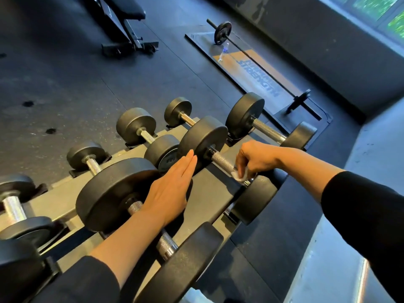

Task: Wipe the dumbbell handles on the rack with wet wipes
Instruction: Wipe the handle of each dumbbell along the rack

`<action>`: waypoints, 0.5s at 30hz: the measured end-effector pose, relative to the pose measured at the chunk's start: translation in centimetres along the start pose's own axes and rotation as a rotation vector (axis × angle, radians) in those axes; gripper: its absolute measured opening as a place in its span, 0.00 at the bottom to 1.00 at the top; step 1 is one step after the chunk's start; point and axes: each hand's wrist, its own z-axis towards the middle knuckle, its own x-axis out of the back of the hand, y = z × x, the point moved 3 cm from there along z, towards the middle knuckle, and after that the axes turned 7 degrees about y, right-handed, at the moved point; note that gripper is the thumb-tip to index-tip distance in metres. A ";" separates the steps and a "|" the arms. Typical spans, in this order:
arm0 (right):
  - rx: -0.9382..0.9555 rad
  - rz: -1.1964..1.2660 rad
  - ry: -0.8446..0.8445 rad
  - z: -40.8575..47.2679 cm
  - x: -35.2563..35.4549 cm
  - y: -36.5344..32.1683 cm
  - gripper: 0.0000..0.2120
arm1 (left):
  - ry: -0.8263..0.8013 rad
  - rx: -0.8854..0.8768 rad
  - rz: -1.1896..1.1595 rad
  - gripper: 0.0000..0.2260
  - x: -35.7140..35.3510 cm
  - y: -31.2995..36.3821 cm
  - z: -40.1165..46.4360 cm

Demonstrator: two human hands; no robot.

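Several black dumbbells with knurled steel handles lie on a grey angled rack [209, 193]. My right hand [255, 159] grips a white wet wipe [240, 174] wrapped around the near end of one dumbbell handle [222, 161] at the rack's right end. My left hand [172, 184] lies flat with straight fingers between two dumbbell heads, over the handle [135, 206] of the large dumbbell beside it. Both forearms wear black sleeves pushed up.
A weight bench [124, 20] stands on the dark rubber floor at the back. A barbell [223, 32] with a small plate and a water bottle [225, 50] rest on a lifting platform [258, 73] at the back right. A grey wall runs along the right.
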 end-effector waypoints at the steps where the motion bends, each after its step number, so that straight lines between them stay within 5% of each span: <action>1: 0.001 -0.007 -0.007 0.1 0.0 0.0 0.06 | 0.021 -0.007 -0.017 0.36 -0.1 -0.1 0.0; 5: 0.020 0.087 0.011 0.2 -0.2 0.7 0.05 | 0.024 0.014 -0.079 0.36 -0.4 -0.6 0.1; 10: 0.117 0.284 0.360 1.9 1.5 1.8 0.07 | 0.038 0.049 -0.032 0.35 1.0 0.3 2.1; 15: 0.317 0.321 0.295 5.6 1.2 2.7 0.08 | -0.005 0.150 0.002 0.36 2.4 2.1 5.5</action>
